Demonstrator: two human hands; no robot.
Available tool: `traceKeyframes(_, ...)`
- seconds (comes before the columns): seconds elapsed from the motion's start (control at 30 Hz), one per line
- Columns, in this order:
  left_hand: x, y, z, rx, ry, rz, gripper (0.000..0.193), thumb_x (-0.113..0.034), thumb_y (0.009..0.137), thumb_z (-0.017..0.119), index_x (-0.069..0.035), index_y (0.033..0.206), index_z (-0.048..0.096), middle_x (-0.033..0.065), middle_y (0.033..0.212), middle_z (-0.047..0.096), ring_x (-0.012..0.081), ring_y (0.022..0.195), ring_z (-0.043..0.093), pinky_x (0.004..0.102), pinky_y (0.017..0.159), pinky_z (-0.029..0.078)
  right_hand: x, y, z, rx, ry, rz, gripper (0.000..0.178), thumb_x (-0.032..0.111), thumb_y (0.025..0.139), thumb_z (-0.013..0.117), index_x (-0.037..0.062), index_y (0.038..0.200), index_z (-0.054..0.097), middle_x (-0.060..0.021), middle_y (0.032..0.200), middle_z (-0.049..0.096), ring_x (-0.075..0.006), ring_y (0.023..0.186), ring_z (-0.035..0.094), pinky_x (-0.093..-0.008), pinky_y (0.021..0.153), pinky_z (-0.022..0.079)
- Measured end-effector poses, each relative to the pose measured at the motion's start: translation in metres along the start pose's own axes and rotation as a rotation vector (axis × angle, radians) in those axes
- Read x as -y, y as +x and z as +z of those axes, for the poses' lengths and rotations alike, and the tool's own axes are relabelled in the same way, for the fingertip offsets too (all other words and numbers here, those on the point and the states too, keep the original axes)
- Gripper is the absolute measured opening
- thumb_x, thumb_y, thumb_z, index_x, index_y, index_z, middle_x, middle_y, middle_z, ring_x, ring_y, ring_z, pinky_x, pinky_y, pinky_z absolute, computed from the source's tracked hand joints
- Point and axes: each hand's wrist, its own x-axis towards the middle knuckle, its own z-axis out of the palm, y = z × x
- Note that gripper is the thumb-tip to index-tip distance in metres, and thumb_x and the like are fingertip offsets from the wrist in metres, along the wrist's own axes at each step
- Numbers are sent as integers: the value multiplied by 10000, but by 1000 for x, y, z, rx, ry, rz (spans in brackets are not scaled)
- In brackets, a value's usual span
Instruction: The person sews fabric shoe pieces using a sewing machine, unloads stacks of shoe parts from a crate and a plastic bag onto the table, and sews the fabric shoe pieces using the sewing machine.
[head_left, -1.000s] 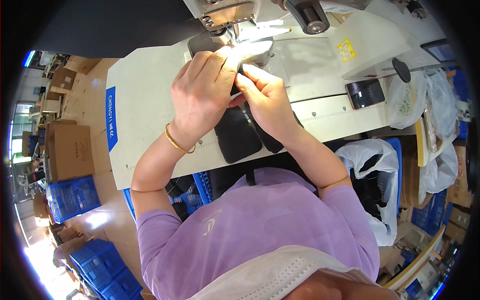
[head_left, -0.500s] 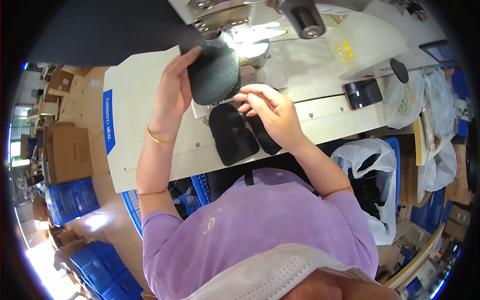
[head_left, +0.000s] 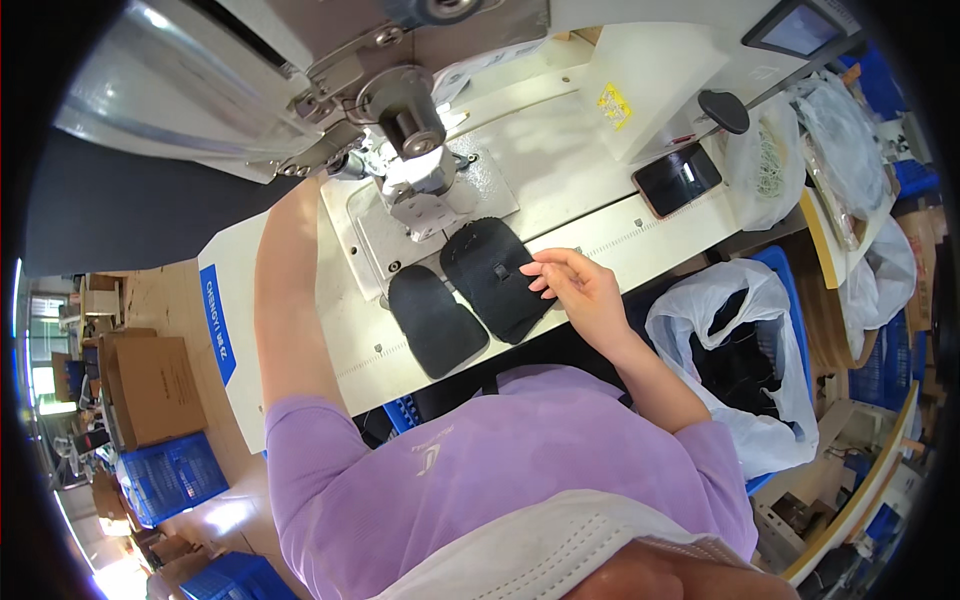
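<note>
Two black pads [head_left: 437, 325], light and soft, we judge, and best pinched by the rim, lie on the table [head_left: 360, 340] before the machine [head_left: 403, 108], the right hand [head_left: 588, 298] loosely parted at one's edge, the left hand hidden, its grip beyond our telling.

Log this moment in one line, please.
left hand: hidden behind sewing machine | right hand: fingertips at right black pad, contact unclear | left black pad: beside it on table
</note>
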Motion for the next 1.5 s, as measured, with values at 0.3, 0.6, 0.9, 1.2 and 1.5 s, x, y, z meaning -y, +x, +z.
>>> traceKeyframes(0.3, 14, -29, 9, -11, 666, 730, 244, -161, 849, 682, -28, 1048, 635, 143, 1026, 683, 265, 877, 666, 371, 752, 532, 3, 23, 13, -130, -685, -490, 493, 238, 840, 717, -37, 1214, 550, -165, 1116, 589, -264, 1021, 581, -367, 882, 471)
traceKeyframes(0.6, -89, -312, 31, 199, 863, 247, 638, -355, 685, 840, 13, 1109, 537, 184, 1048, 553, 345, 978, 559, 415, 861, 461, -33, 25, 44, -106, -865, -408, 636, 277, 750, 769, -31, 1244, 512, -160, 1091, 510, -332, 1022, 517, -435, 884, 412)
traceKeyframes(0.9, -83, -329, 40, 141, 678, 438, 707, -176, 745, 819, -25, 1326, 445, 191, 1176, 574, 356, 1054, 602, 385, 911, 485, -35, 23, 44, -347, -650, -726, 202, 48, 873, 641, 5, 1066, 603, -114, 980, 593, -259, 803, 580, -366, 726, 455)
traceKeyframes(1.2, -165, -311, 27, 165, -640, -463, 249, -24, 824, 722, 23, 1064, 678, 104, 965, 712, 171, 847, 690, 299, 756, 570, 58, 31, 57, 163, -325, -682, 157, -1, 910, 586, 26, 1045, 660, -42, 895, 614, -88, 756, 556, -219, 672, 444)
traceKeyframes(1.5, -167, -301, 36, -99, -679, -241, 203, 3, 856, 702, -1, 1054, 659, 92, 984, 697, 158, 853, 679, 287, 774, 575, 52, 11, 73, 223, -1, -270, 75, 19, 876, 648, -34, 924, 628, -62, 973, 602, -58, 701, 576, -181, 555, 458)
